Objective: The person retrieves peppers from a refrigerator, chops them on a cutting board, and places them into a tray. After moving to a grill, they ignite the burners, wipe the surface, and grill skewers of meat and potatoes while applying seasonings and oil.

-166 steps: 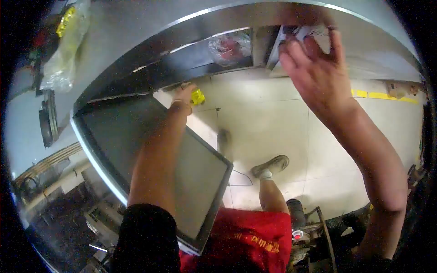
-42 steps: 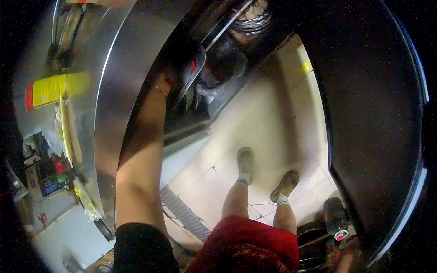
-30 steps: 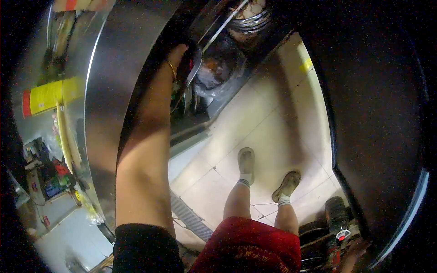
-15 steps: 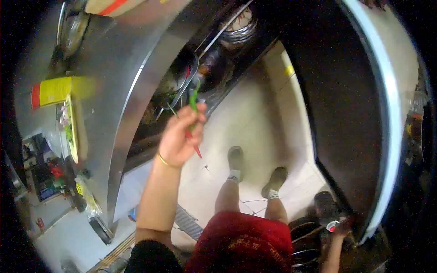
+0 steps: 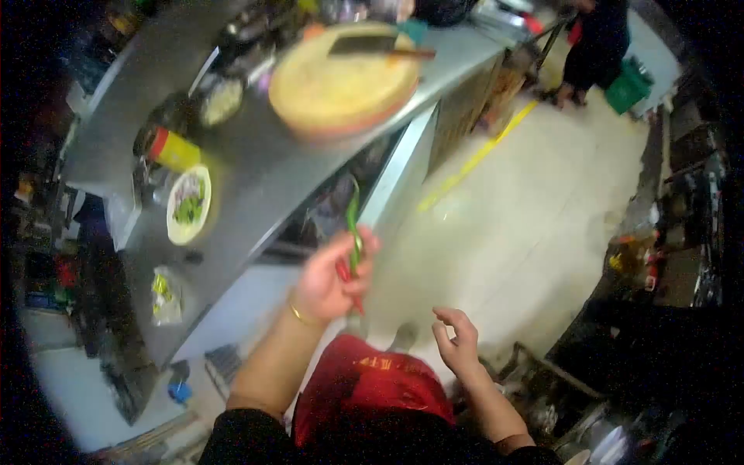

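Observation:
My left hand (image 5: 329,279), with a gold bangle at its wrist, is closed around a green chili pepper (image 5: 354,213) and a red chili pepper (image 5: 343,270). The green one points up past the fingers, and a red tip hangs below them. Lower right, my right hand (image 5: 457,339) is held over the floor with thumb and forefinger apart and nothing visible in it. To the left, on the steel counter (image 5: 256,182), an oval plate (image 5: 177,225) holds chopped green and pale pieces. A yellow can with a red end (image 5: 176,149) lies or stands beside it.
A thick round cutting board (image 5: 333,85) with a cleaver (image 5: 364,45) on it sits near the counter's edge. A plastic packet (image 5: 165,298) lies at the near end. Farther off, a person in dark clothing (image 5: 597,46) stands by a green bin (image 5: 629,85). A dark rack (image 5: 542,387) is lower right.
The view has swung toward the counter, bringing the cutting board and cleaver into sight. My right hand has come up from the lower right. My left hand still grips the chili peppers.

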The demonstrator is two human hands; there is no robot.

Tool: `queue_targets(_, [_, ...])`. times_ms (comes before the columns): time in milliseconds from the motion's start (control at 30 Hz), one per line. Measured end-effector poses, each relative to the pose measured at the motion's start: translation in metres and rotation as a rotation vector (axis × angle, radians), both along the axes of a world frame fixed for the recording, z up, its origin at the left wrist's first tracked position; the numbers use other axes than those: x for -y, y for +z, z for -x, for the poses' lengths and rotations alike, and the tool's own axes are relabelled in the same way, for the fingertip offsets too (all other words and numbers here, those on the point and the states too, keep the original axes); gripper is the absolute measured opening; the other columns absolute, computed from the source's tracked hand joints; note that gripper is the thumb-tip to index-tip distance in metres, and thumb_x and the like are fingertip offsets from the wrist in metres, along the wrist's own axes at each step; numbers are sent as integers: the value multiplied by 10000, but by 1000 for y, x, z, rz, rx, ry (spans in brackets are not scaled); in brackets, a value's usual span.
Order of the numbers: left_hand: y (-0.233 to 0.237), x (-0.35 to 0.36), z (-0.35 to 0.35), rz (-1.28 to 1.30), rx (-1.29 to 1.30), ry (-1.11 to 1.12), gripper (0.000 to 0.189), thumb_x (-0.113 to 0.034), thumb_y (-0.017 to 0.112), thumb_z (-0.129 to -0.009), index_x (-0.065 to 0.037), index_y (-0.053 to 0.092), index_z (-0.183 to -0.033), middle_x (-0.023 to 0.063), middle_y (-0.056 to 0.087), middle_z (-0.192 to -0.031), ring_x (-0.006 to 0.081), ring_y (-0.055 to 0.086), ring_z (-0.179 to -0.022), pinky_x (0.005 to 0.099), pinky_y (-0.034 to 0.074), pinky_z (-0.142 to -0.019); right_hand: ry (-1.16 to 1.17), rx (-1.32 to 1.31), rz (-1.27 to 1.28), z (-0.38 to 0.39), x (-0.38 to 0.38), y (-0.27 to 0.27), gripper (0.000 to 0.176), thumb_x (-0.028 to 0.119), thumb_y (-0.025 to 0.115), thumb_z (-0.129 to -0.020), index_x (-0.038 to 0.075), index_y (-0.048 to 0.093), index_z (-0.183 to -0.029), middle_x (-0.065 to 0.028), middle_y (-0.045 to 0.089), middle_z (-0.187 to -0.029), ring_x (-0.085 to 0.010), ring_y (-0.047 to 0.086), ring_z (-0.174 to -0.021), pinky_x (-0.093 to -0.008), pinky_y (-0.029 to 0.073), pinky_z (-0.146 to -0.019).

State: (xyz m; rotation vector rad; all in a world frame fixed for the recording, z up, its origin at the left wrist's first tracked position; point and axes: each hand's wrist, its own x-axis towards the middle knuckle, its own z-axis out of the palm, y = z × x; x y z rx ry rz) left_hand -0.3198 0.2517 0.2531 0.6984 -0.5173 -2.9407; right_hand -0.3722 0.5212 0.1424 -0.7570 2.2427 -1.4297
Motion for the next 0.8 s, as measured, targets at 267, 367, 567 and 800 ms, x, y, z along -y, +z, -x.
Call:
queue_targets(267, [-3,-38,4,480,176,-286,245,-119,587,-857,-80,572,-1099,-19,549,-759,31,434,-573,157,307,-439,283,371,269,58,109,91,168,76,467,-892,-41,574,-946,-105,608,-972,-154,579,-878,-281,467,-783])
queue_targets(367, [-13,9,27,553,266,-213,332,-80,575,-836,-86,555,-1167,-12,567,-770,35,444,-578,166,347,-471,179,585,332,88,172,99,156,89,465,-907,-29,562,-939,-93,610,-937,-141,579,-839,-265,468,-760])
queue_targets(567, [-46,222,125,828,243,91,405,27,481,-803,-56,494,-1199,58,608,-985,46,477,-572,174,387,-456,222,-528,71,264,379,75,138,126,610,-787,72,626,-913,-127,588,-813,-315,573,-778,-378,468,-677])
queue_targets(800, [-87,350,268,1898,196,-251,414,4,471,-804,32,466,-1218,143,611,-1026,203,564,-1010,287,424,-875,616,-909,-125,357,476,15,228,171,550,-711,140,640,-918,-65,591,-930,-281,542,-899,-377,415,-793])
